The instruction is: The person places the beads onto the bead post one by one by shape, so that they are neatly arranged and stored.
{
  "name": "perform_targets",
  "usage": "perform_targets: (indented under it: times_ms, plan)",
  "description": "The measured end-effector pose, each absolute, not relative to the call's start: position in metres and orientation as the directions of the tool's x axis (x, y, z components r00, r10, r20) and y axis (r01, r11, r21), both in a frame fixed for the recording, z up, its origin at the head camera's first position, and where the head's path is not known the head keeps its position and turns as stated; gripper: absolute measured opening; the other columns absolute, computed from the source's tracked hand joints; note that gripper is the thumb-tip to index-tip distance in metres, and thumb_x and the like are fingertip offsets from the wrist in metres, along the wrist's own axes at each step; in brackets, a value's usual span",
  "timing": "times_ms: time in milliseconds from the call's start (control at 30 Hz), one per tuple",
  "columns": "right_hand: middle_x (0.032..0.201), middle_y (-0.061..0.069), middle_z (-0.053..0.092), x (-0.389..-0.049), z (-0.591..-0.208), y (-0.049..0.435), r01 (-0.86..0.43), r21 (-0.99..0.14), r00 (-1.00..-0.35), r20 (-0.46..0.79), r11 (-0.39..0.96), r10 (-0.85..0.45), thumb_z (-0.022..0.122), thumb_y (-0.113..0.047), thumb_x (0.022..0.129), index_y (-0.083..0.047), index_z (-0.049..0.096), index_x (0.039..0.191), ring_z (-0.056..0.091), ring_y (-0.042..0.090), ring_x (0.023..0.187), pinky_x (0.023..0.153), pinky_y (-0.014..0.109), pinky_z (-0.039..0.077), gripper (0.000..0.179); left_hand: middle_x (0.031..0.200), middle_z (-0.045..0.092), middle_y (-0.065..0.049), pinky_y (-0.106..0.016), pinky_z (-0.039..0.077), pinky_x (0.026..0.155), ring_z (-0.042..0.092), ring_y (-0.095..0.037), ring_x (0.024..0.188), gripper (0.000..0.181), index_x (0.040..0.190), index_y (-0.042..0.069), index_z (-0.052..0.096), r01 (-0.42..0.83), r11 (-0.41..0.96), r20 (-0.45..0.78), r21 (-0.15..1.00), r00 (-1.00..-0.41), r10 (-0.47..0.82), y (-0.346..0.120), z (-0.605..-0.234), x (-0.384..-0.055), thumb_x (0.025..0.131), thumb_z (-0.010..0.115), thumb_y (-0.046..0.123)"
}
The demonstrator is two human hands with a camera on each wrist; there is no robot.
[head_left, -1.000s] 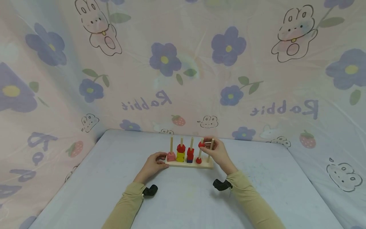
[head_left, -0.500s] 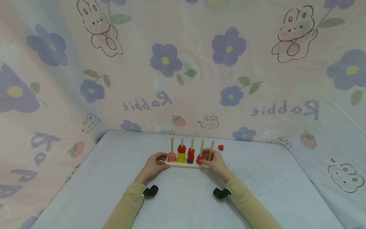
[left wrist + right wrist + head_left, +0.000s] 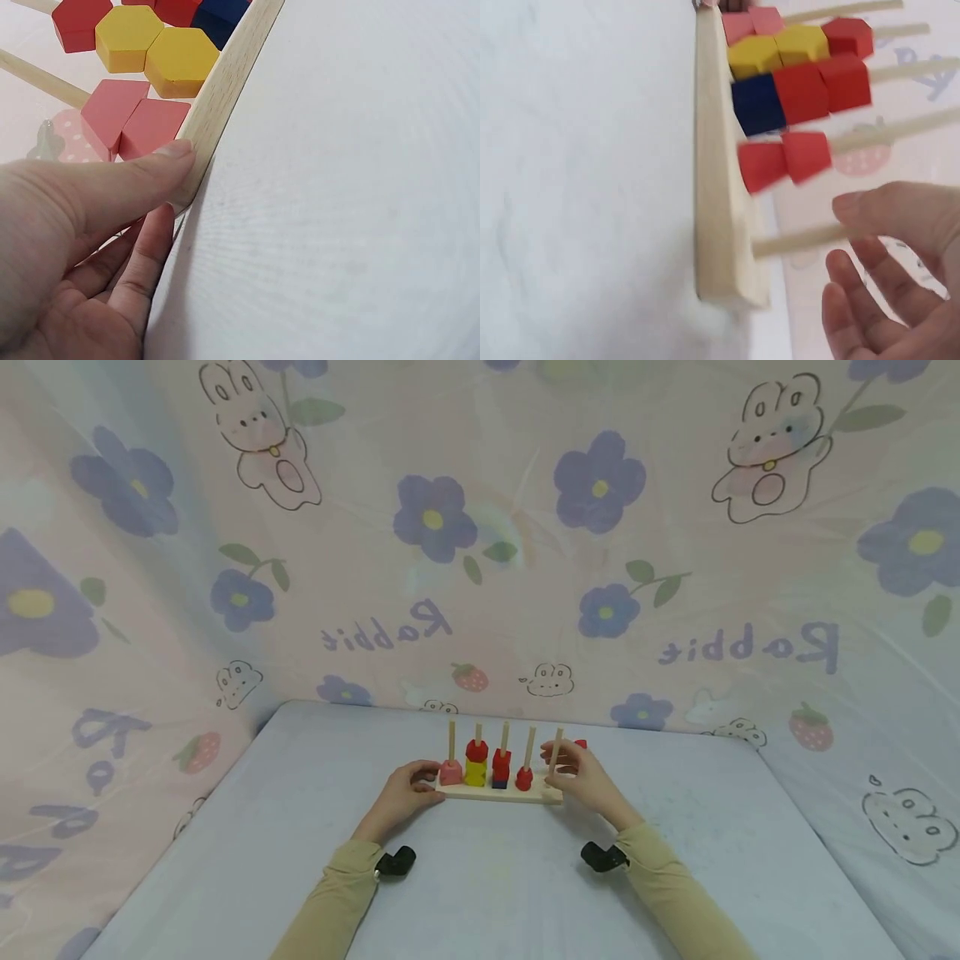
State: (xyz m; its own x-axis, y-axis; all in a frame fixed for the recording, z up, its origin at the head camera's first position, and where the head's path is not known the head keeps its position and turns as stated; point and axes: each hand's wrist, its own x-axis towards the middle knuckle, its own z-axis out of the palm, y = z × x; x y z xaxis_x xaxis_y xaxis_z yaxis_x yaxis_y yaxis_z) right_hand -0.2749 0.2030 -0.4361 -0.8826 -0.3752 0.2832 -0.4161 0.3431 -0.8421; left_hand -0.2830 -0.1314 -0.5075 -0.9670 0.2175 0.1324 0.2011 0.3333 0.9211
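Observation:
A wooden peg stacker base (image 3: pixel 495 793) with several upright pegs lies on the table. My left hand (image 3: pixel 402 797) pinches its left end; in the left wrist view the thumb (image 3: pixel 176 150) presses on the edge. Next to that hand, pink blocks (image 3: pixel 133 120) sit on the first peg. Then come yellow hexagonal blocks (image 3: pixel 476 774) under a red one, and red blocks (image 3: pixel 501 762) over a dark blue one. Two red blocks (image 3: pixel 786 161) are stacked on the fourth peg. My right hand (image 3: pixel 588 782) is at the rightmost peg (image 3: pixel 802 241), fingers loosely spread, holding nothing.
A loose red block (image 3: pixel 581 744) lies on the table behind the right hand, partly hidden by it. The white table (image 3: pixel 480 877) extends around the stacker. A patterned curtain (image 3: pixel 510 610) rises at its back edge.
My right hand lowered a red block down the fourth peg onto the one below, let it go and moved right to the last peg. The left hand stays on the base's end.

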Motion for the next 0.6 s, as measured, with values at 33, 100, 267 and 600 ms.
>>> perform_targets:
  times_ms: [33,100,267,600]
  plan:
    - [0.116,0.031,0.057,-0.278,-0.438,0.209,-0.443,-0.827,-0.872,0.31,0.345,-0.378,0.068,0.014,0.08,0.01,0.053,0.121,0.054,0.047,0.108,0.091,0.06,0.043,0.044,0.11,0.061,-0.01,-0.032,0.054,0.078,0.062,-0.02,0.087,0.051,0.124,0.002,0.058,0.204,0.33,0.136,0.922,-0.966,0.218,-0.132,-0.508,-0.283,0.077,0.079,0.005]
    - [0.116,0.027,0.059,-0.286,-0.443,0.222,-0.476,-0.793,-0.865,0.343,0.38,-0.366,0.068,0.014,0.08,0.007,0.055,0.121,0.055,0.045,0.108,0.09,0.06,0.044,0.043,0.11,0.062,-0.01,-0.032,0.054,0.078,0.062,-0.02,0.086,0.051,0.124,0.002,0.058,0.204,0.33,0.136,0.922,-0.966,0.218,-0.132,-0.508,-0.283,0.077,0.079,0.006]
    - [0.115,0.019,0.063,-0.306,-0.455,0.251,-0.474,-0.737,-0.879,0.366,0.481,-0.306,0.069,0.011,0.081,0.001,0.059,0.118,0.056,0.04,0.108,0.092,0.057,0.043,0.04,0.11,0.062,-0.01,-0.029,0.054,0.078,0.062,-0.019,0.086,0.051,0.124,0.003,0.058,0.194,0.337,0.124,0.921,-0.968,0.218,-0.132,-0.507,-0.283,0.078,0.079,0.006]
    - [0.112,0.02,0.064,-0.333,-0.466,0.266,-0.408,-0.716,-0.911,0.354,0.567,-0.209,0.065,0.012,0.081,0.003,0.062,0.113,0.055,0.038,0.111,0.095,0.056,0.04,0.033,0.108,0.061,-0.01,-0.028,0.054,0.077,0.061,-0.018,0.085,0.05,0.124,0.002,0.059,0.186,0.352,0.123,0.917,-0.973,0.195,-0.13,-0.505,-0.281,0.077,0.078,0.002]
